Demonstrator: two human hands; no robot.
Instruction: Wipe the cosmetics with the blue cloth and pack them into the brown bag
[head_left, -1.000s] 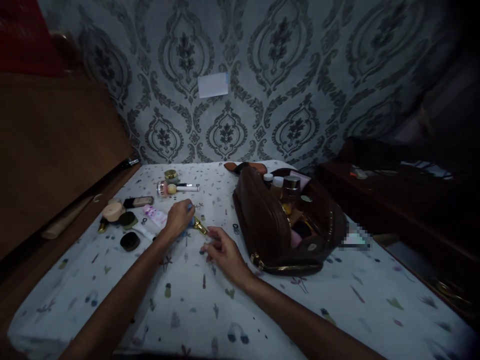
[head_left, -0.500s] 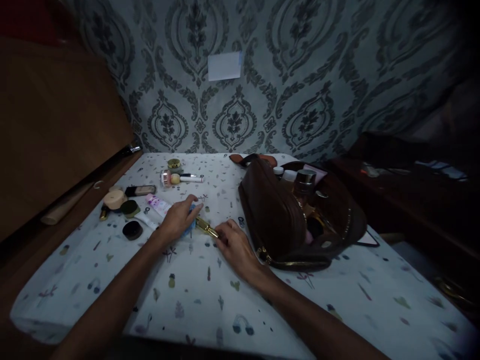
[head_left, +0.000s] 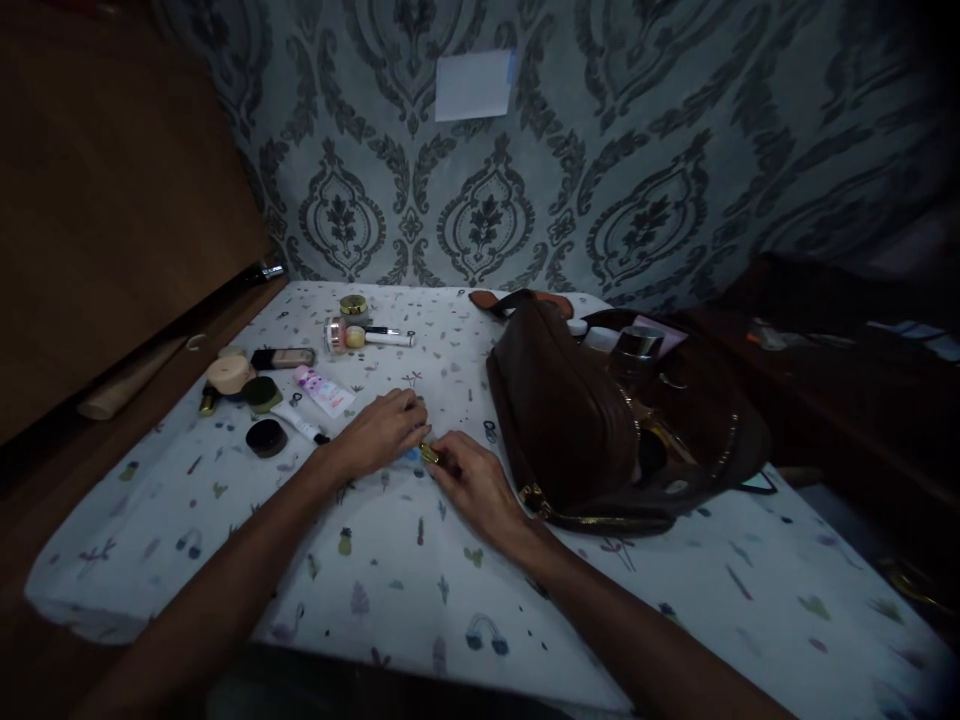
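My right hand point(head_left: 472, 480) pinches a slim gold cosmetic tube point(head_left: 429, 453), and only a short length shows past the fingertips. Close against it from the left is my left hand point(head_left: 386, 430), its fingers curled down over a small blue object point(head_left: 411, 454) mostly hidden underneath. Exactly what the blue object is, I cannot make out. Left of that hand lie a pink-and-white squeeze tube point(head_left: 324, 390) and a thin white tube point(head_left: 300, 422) with a black tip. A brown cosmetic bag point(head_left: 562, 400) gapes open right of my right hand, with bottles and jars inside.
Along the left are a dark round jar point(head_left: 266, 437), a green-lidded jar point(head_left: 260, 393), a beige-lidded jar point(head_left: 231, 375) and a foundation bottle point(head_left: 285, 358). Farther back stand a gold-lidded jar point(head_left: 352, 305) and a brush point(head_left: 382, 338). A wooden panel point(head_left: 127, 220) borders the left side.
My left hand has shifted right and its fingers have curled in. The gold tube now shows less. The pink-and-white tube is more exposed. The camera view has shifted slightly.
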